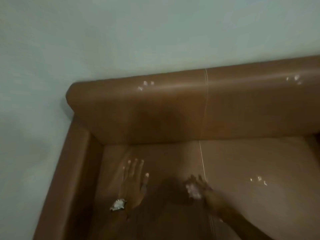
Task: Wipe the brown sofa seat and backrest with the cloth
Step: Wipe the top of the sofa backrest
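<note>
The brown sofa fills the lower right of the blurred head view, with its seat (242, 163) below the padded backrest (173, 115). My left hand (134, 182) lies flat on the seat near the left armrest, fingers spread, a shiny watch on its wrist. My right hand (201, 186) is blurred by motion and holds a small whitish cloth (193, 190) against the seat beside the pale seam. White flecks mark the backrest top (145, 84) and its right end (295, 79).
The brown armrest (69, 170) runs down the left side of the seat. A pale green wall (121, 35) stands behind the sofa. More whitish flecks (258, 180) sit on the right seat cushion.
</note>
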